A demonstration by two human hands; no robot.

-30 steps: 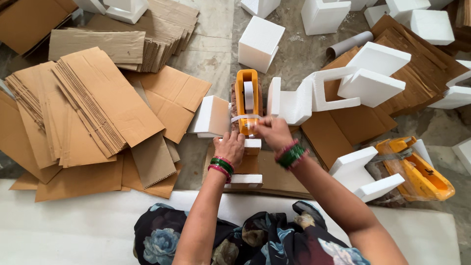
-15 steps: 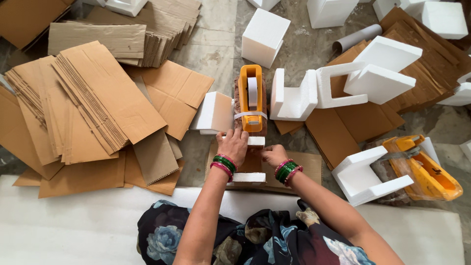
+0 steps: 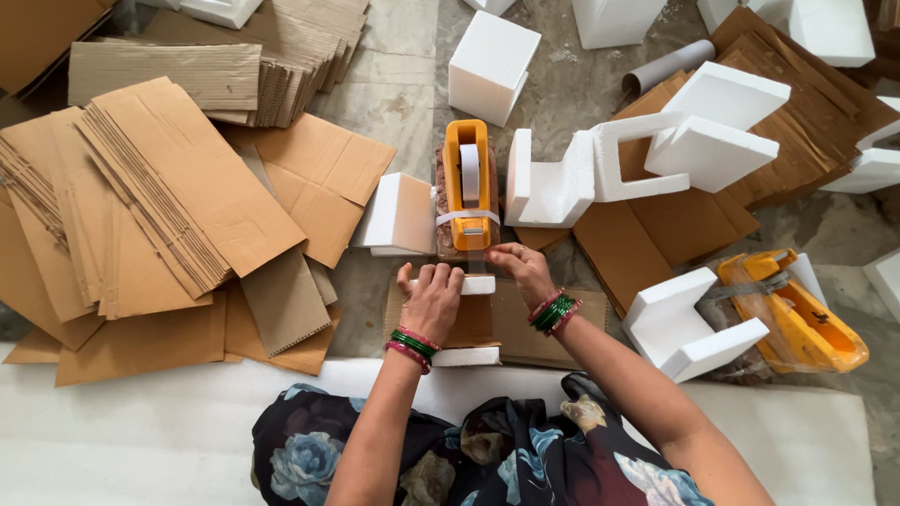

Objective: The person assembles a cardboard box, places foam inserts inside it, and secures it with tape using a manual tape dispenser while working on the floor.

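Note:
An orange tape dispenser (image 3: 467, 183) with a white roll stands on the floor in the middle. Just in front of it lies a small white foam strip (image 3: 476, 285) on a piece of cardboard (image 3: 511, 323). My left hand (image 3: 429, 298) lies flat over the strip's left end, fingers spread. My right hand (image 3: 521, 269) pinches a length of clear tape by the dispenser's cutter, above the strip's right end. A second white foam strip (image 3: 466, 356) lies nearer to me. Both wrists wear green and red bangles.
Flattened cardboard sheets (image 3: 169, 206) are stacked at the left. White foam blocks (image 3: 398, 214) and corner pieces (image 3: 553, 183) lie around the dispenser. A foam bracket (image 3: 680, 328) and a plastic-wrapped orange item (image 3: 797, 314) sit at the right. A white foam sheet (image 3: 122, 440) lies along the near edge.
Both hands have come down from the dispenser's cutter to the foam strip in front of it. My left hand has flattened onto the strip.

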